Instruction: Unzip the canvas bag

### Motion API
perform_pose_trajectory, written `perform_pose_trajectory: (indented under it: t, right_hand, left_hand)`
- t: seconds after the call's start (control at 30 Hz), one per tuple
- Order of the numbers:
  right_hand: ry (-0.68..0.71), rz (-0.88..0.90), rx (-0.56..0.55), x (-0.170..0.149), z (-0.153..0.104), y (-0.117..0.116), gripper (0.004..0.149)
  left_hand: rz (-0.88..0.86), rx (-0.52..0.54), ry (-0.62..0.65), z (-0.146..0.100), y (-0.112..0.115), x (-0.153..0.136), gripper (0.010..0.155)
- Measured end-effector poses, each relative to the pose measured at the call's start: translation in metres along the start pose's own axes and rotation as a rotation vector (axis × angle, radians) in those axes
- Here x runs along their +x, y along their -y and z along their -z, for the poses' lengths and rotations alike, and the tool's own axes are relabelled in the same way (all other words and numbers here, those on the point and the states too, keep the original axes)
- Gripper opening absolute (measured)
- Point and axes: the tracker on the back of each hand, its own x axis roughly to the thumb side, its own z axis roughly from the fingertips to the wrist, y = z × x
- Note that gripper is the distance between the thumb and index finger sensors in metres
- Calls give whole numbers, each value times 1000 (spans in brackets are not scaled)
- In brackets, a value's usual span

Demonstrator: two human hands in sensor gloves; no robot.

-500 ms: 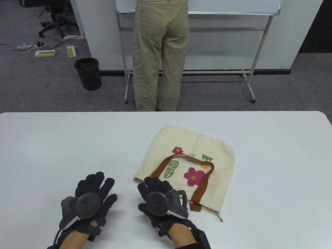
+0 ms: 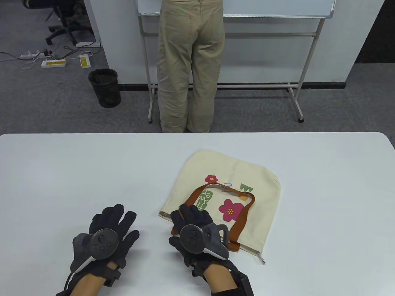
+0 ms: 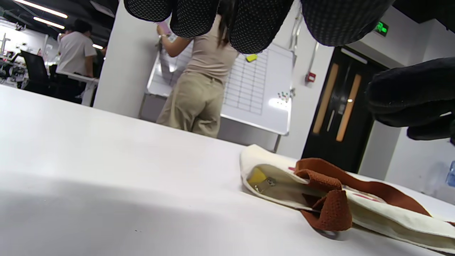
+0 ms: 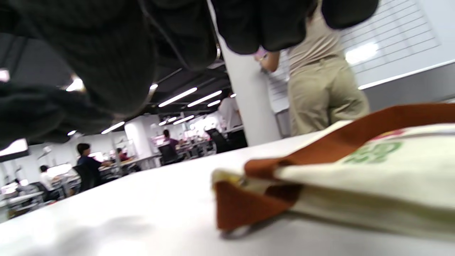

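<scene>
Cream canvas bag (image 2: 225, 197) lies flat on the white table (image 2: 61, 172), right of centre, its flower print facing up and its brown straps (image 2: 243, 215) looped across the front. The zippered mouth runs along the edge nearest me, and a metal zipper pull (image 3: 267, 184) sits at the bag's left corner in my left wrist view. My right hand (image 2: 197, 234) hovers over that near left corner, fingers reaching onto the canvas beside a strap end; I cannot tell whether it grips anything. My left hand (image 2: 103, 237) rests palm down on the table just left of the bag, fingers spread and holding nothing.
</scene>
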Motion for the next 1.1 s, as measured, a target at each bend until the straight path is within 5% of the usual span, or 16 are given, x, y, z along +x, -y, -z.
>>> perform_pose_trajectory:
  t: [0.5,0.83,1.1]
  right_hand:
    - [-450,97,50,-100,-17,33,88]
    - [-740,162,300,-151,-37,26,91]
    - [-799,85,526,-162,-41,6,80]
  left_hand:
    - [-19,-13,-8,2,4,1,65]
    - [-21,-22,-23,1,3,-1,65]
    - [-23,-31,-31,1,3,-1,65]
